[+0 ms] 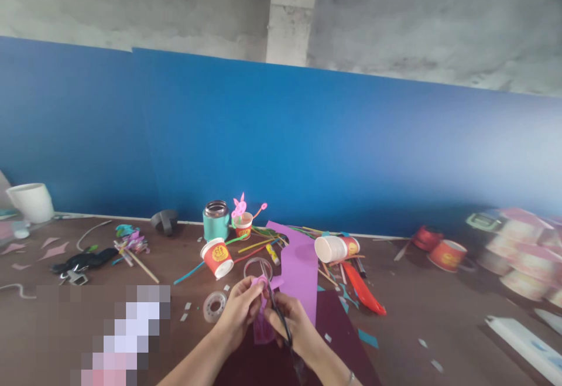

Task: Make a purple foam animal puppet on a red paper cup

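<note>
In the head view, the left hand point(241, 304) is closed with thumb and fingertips pinching a small piece of pink paper point(260, 282), held up over the near middle of the worktop point(184, 345). The right hand point(295, 317) is curled around a pair of dark-handled metal scissors point(287, 333), whose blades point up and away beside the pink piece; whether the blades touch it cannot be made out.

Just beyond the hands lies a long purple paper sheet point(301, 269) with a curved edge, partly over a dark maroon sheet point(342, 330). Left of the left hand is a clear roll of adhesive tape point(215, 307). Behind that, a red-and-white paper cup point(216, 258) lies tilted in front of an open teal metal jar point(216, 225). Beside the jar, a smaller red paper cup point(243, 226) holds a pink rabbit-shaped cutout point(239, 208). A yellow glue tube point(272, 254) lies left of the purple sheet; to its right, a stack of white paper cups point(329, 249) rests on its side, near a glossy red flat strip point(364, 291).
</note>
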`<action>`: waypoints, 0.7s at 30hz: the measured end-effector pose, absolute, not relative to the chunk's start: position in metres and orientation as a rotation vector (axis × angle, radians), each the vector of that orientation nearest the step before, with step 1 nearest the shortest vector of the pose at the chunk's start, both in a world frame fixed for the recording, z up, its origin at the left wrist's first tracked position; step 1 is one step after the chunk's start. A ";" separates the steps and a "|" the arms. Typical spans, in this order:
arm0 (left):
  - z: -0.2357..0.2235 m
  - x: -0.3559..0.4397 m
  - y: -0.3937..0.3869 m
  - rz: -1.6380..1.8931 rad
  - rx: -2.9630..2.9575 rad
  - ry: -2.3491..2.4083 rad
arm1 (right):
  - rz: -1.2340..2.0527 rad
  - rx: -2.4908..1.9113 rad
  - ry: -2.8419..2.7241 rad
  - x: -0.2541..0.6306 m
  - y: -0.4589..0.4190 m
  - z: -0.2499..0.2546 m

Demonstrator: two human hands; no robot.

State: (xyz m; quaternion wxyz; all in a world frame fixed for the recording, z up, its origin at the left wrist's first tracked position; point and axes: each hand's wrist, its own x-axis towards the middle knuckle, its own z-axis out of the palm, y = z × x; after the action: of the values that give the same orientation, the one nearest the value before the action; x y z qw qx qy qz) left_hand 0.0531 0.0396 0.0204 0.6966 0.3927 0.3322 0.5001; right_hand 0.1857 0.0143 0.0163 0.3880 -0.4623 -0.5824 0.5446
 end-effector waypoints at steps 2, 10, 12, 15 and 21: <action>0.021 0.053 0.039 1.120 0.876 0.742 | 1.386 -1.182 -1.483 0.186 0.014 0.016; 0.022 0.052 0.041 1.133 0.869 0.751 | 1.402 -1.175 -1.480 0.187 0.012 0.023; 0.022 0.052 0.041 1.137 0.860 0.746 | 1.406 -1.179 -1.479 0.187 0.012 0.023; 0.022 0.052 0.041 1.156 0.843 0.732 | 1.413 -1.183 -1.472 0.187 0.013 0.022; 0.020 0.051 0.042 1.116 0.850 0.743 | 1.412 -1.154 -1.461 0.187 0.013 0.019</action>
State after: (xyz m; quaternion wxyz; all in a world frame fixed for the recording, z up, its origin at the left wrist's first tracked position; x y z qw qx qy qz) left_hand 0.0512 0.0416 0.0203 0.7010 0.3819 0.3337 0.5013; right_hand 0.1871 0.0132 0.0189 0.3916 -0.4545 -0.5753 0.5560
